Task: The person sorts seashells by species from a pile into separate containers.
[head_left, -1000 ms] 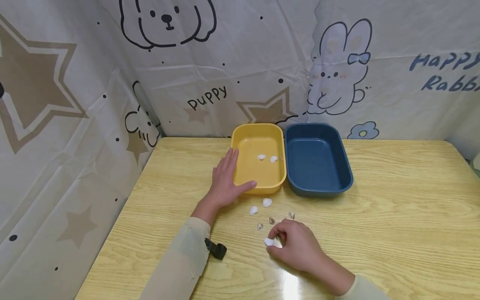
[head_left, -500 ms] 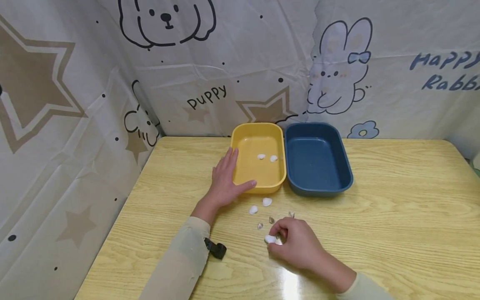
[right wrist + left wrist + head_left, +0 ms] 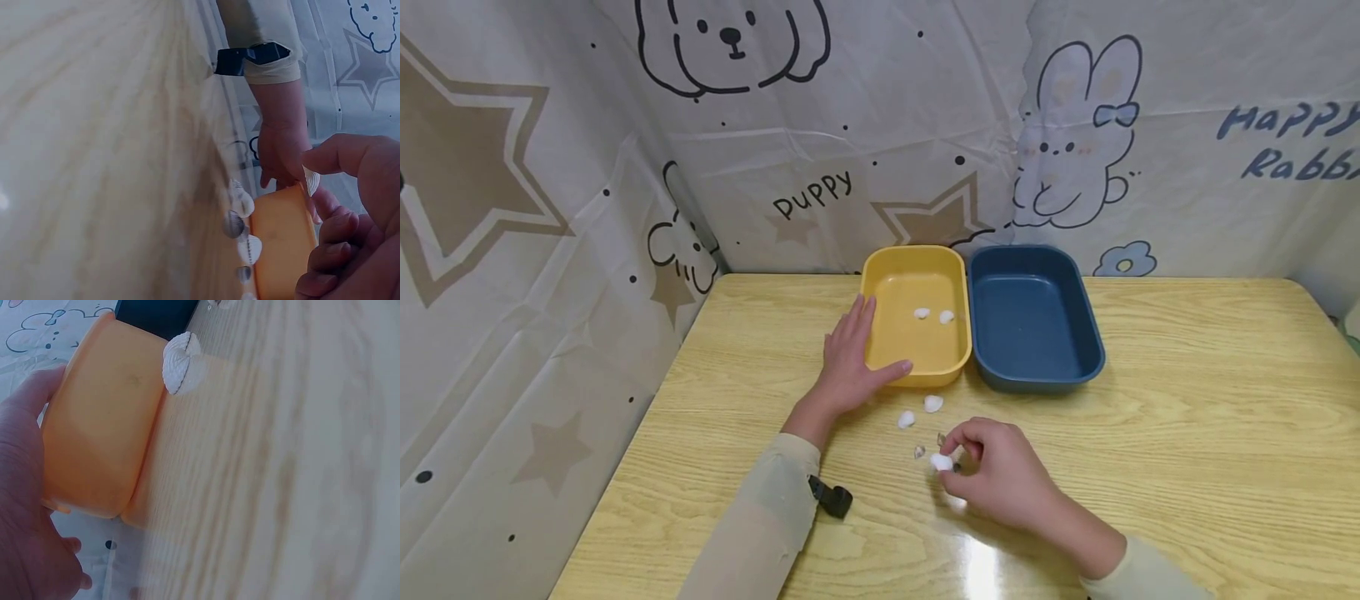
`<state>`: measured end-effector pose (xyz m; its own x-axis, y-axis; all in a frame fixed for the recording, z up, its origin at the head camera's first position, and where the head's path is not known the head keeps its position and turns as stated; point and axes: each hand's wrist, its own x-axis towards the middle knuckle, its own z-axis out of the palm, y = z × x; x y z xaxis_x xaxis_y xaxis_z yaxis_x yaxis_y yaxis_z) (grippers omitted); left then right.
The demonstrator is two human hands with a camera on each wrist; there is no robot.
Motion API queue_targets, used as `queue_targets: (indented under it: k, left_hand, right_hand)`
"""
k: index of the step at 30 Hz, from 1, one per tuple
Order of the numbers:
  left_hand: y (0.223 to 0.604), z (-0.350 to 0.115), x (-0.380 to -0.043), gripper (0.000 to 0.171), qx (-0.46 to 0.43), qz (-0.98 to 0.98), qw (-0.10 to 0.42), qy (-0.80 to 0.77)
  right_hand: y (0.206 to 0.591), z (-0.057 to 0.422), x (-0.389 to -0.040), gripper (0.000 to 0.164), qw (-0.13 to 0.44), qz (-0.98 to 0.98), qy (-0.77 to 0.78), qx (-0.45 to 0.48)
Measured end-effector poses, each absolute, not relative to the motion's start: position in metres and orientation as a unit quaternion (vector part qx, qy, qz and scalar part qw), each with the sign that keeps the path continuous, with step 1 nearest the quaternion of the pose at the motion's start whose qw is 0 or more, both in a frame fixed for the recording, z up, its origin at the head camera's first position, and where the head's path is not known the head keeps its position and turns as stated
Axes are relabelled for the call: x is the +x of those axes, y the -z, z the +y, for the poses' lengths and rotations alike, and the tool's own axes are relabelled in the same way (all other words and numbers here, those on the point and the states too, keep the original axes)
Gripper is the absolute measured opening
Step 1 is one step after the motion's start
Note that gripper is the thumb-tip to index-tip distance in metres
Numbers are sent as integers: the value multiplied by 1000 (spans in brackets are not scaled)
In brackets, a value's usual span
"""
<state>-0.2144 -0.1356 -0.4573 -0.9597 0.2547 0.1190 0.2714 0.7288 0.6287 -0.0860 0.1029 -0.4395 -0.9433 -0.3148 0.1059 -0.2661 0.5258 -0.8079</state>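
Between thumb and index finger, my right hand (image 3: 1011,477) pinches a white seashell (image 3: 941,462), whose ribbed edge shows in the right wrist view (image 3: 311,181). My left hand (image 3: 850,367) rests on the near left corner of a yellow bin (image 3: 910,348), its fingers extended along the left rim and its thumb over the front rim. Two white shells (image 3: 921,313) lie inside that bin. On the table before it are two more white shells (image 3: 933,403) and several small grey-brown shells (image 3: 919,452), some partly hidden by the right hand.
A dark blue bin (image 3: 1037,329) stands against the yellow bin's right side, nothing in it. Behind both hangs a printed cloth (image 3: 925,100). The wood-grain table (image 3: 1210,417) extends to both sides. A black strap (image 3: 831,497) is on the left sleeve.
My right hand has moved slightly away from me and to the right, carrying the pinched shell up off its spot. The left hand stays on the yellow bin.
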Motion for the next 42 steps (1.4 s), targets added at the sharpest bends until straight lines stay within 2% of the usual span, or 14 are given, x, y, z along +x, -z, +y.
queue_targets:
  k: [13, 26, 42]
  left_hand:
    - [460, -137, -216, 112, -145, -929, 18, 340]
    - [458, -137, -214, 111, -154, -929, 15, 336]
    - [458, -137, -215, 111, -152, -931, 13, 333]
  right_hand:
    - [414, 103, -104, 21, -1, 870, 461, -174]
    - [392, 102, -133, 19, -72, 868, 451, -196]
    - [369, 99, -175, 16, -105, 876, 444, -157]
